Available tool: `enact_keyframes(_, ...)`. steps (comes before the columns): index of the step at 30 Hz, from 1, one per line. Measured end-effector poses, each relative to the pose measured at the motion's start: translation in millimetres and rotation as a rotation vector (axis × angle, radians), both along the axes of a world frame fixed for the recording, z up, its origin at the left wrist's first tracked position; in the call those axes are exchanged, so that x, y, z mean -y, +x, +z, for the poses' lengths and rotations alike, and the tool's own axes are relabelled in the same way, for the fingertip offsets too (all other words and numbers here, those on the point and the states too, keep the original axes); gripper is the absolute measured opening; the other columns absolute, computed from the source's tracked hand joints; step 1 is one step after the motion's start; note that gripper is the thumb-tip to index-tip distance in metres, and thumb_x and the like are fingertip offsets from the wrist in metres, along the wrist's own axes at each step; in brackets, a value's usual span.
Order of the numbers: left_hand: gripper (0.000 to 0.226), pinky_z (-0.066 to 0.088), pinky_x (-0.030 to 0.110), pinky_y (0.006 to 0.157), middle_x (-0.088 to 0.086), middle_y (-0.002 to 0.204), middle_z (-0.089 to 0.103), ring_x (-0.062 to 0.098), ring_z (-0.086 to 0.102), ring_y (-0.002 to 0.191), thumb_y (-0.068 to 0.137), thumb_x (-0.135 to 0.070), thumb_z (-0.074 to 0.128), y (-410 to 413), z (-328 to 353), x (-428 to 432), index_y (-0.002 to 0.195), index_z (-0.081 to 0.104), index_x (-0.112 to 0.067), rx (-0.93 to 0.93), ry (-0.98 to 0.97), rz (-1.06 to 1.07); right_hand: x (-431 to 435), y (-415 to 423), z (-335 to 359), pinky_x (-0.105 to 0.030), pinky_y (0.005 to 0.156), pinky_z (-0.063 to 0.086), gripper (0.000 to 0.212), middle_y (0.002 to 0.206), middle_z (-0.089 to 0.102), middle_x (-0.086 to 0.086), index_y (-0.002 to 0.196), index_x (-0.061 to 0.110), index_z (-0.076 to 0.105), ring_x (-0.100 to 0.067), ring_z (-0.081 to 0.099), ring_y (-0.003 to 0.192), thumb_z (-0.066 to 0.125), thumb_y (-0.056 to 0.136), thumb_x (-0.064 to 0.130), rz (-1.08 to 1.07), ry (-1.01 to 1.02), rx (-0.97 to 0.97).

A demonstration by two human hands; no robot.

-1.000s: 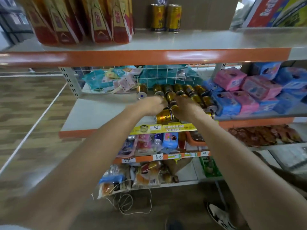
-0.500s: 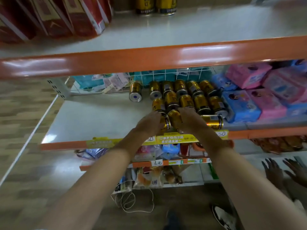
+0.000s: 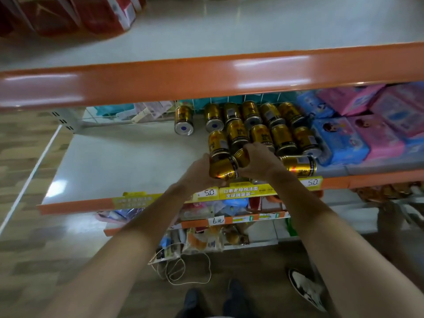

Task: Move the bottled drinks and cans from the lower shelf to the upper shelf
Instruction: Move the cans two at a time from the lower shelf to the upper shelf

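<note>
- Fingers (image 3: 251,148) of the right hand (image 3: 260,164) are curled over the second can (image 3: 242,157). The left hand (image 3: 197,172) wraps the near can (image 3: 223,171) from its side. Both hands are clamped on a can, just above the front edge of the lower shelf (image 3: 126,161).
- Upper shelf (image 3: 229,31): a broad bare stretch lies beside the red packets (image 3: 68,14). No can shows on the part of it in view, so there is room to set cans down.
- Lower shelf: this holds nearly all the work left. The pink and blue packs (image 3: 367,129) to the right are not drinks and need not move.
- Gold cans (image 3: 261,134): roughly ten stand packed in two rows at the back, touching one another.
- Lying can (image 3: 298,166): on its side at the front edge, just beside the right wrist.
- Lone can (image 3: 183,120): apart from the rows, at the back left.
- Judgement: the task looks early. Two cans are in hand but not yet lifted to the upper shelf, about a dozen wait below, and no bottled drinks can be made out.
</note>
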State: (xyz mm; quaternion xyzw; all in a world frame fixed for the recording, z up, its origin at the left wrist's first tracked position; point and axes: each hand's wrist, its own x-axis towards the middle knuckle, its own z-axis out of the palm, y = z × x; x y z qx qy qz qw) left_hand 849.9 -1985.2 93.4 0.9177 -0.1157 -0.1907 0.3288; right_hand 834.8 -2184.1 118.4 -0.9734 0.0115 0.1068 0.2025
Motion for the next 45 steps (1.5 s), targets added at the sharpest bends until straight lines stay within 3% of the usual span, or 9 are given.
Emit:
enact_keyframes(10,0.070,0.045,0.020,0.068,0.000,0.101,0.059,0.017,0.058,0.091,0.059,-0.019,0.092,9,12,-41,0.117,0.053,-0.015,0.124,-0.165,0.024,-7,-6,-3,-0.048,0.111,0.038,0.091,0.147,0.034,-0.011,0.149,0.013,0.032,-0.033,0.039,0.134,0.084,0.074,0.020,0.064,-0.041,-0.026)
enact_keyframes(13,0.072,0.043,0.013,0.067,0.004,0.111,0.057,0.018,0.058,0.096,0.056,-0.021,0.093,16,14,-66,0.115,0.051,-0.025,0.151,-0.183,0.065,-13,-7,-8,-0.043,0.106,0.043,0.087,0.144,0.037,-0.012,0.145,0.012,0.035,-0.032,0.045,0.130,0.084,0.075,0.023,0.017,-0.031,0.028)
enact_keyframes(16,0.075,0.047,0.018,0.070,0.008,0.116,0.058,0.022,0.061,0.098,0.050,-0.029,0.093,24,12,-90,0.109,0.048,-0.038,0.170,-0.179,0.127,-19,-5,-8,-0.043,0.100,0.048,0.080,0.138,0.043,-0.013,0.142,0.013,0.036,-0.033,0.052,0.123,0.082,0.077,0.025,-0.019,-0.062,0.053)
enact_keyframes(22,0.075,0.051,0.025,0.076,0.008,0.118,0.048,0.023,0.056,0.101,0.055,-0.018,0.092,24,6,-117,0.117,0.051,-0.030,0.160,-0.182,0.180,-26,-2,-4,-0.041,0.095,0.050,0.080,0.128,0.052,-0.011,0.134,0.014,0.039,-0.029,0.056,0.115,0.087,0.070,0.024,-0.011,-0.034,0.050)
enact_keyframes(25,0.077,0.048,0.024,0.081,0.008,0.115,0.049,0.023,0.056,0.100,0.053,-0.015,0.092,23,-1,-122,0.117,0.051,-0.029,0.158,-0.205,0.163,-31,-7,0,-0.039,0.096,0.049,0.086,0.135,0.044,-0.008,0.136,0.016,0.039,-0.025,0.050,0.118,0.089,0.066,0.021,-0.016,0.083,0.120)
enact_keyframes(29,0.077,0.041,0.011,0.070,0.004,0.109,0.058,0.017,0.059,0.096,0.052,-0.010,0.092,20,-11,-125,0.117,0.053,-0.023,0.168,-0.270,0.153,-50,-20,-2,-0.015,0.080,0.042,0.081,0.125,0.045,0.001,0.131,0.019,0.045,-0.013,0.050,0.107,0.089,0.063,0.019,-0.136,0.330,0.320)
enact_keyframes(32,0.076,0.042,0.013,0.073,0.004,0.111,0.062,0.018,0.059,0.099,0.053,-0.011,0.092,21,-15,-127,0.115,0.052,-0.026,0.170,-0.305,0.136,-71,-24,-6,-0.001,0.072,0.041,0.078,0.120,0.046,0.003,0.127,0.017,0.048,-0.004,0.050,0.097,0.090,0.062,0.018,-0.163,0.433,0.381)
enact_keyframes(41,0.073,0.050,0.034,0.084,-0.004,0.105,0.060,0.016,0.060,0.098,0.052,-0.012,0.086,20,-17,-127,0.113,0.048,-0.026,0.039,-0.490,0.120,-111,-25,-29,-0.018,0.085,0.049,0.071,0.117,0.049,-0.001,0.120,0.020,0.046,-0.012,0.055,0.102,0.090,0.064,0.020,-0.074,0.528,0.370)
enact_keyframes(45,0.071,0.048,0.032,0.078,0.000,0.101,0.058,0.014,0.057,0.092,0.050,-0.005,0.078,28,-8,-128,0.112,0.048,-0.020,-0.091,-0.561,0.083,-116,-26,-33,-0.006,0.080,0.047,0.071,0.117,0.046,0.002,0.118,0.027,0.042,-0.005,0.054,0.099,0.089,0.066,0.016,-0.113,0.603,0.352)
